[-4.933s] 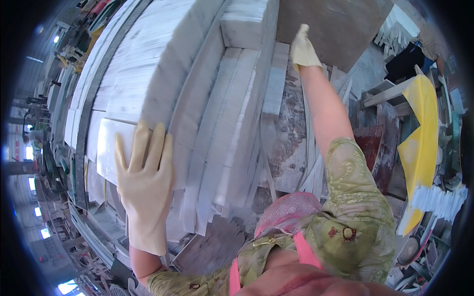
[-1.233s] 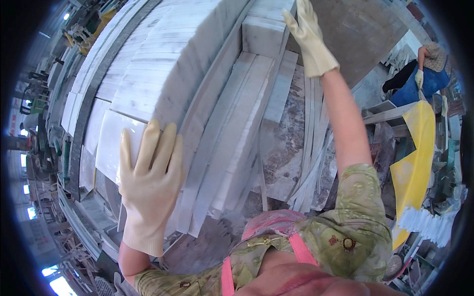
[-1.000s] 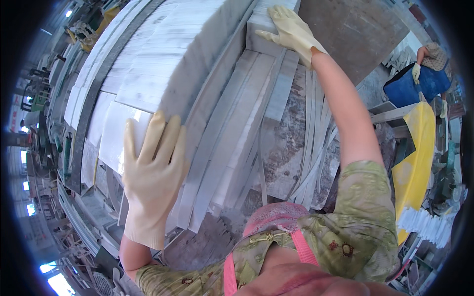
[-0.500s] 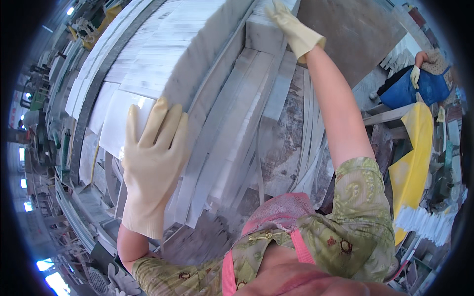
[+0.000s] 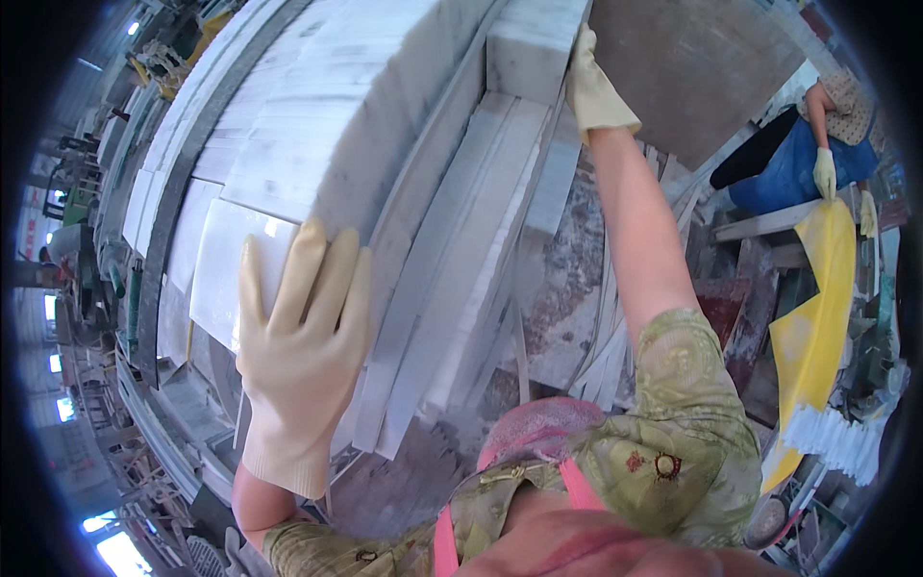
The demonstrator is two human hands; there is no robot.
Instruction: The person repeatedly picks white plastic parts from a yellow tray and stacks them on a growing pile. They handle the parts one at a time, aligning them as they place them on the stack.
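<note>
Single head-worn fisheye, looking steeply down, close over stacked marble slabs [image 5: 317,144]; edges bend at rim.

No packages, labels or screens visible; one red sign [image 5: 32,238] at far left, too blurred to detail.

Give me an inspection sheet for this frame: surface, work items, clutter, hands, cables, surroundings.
Surface: grey dusty stone floor, partly covered by strips.
Work items: tall stack of white marble slabs; long pale marble strips leaning against it.
Clutter: thin stone offcuts beside the strips.
Hands: left hand in cream rubber glove, flat on the stack's near end; right hand, gloved, at the far white marble block; grip not visible.
Cables: nothing seen.
Surroundings: another person's gloved hand by a yellow sheet; workshop racks at left.
</note>
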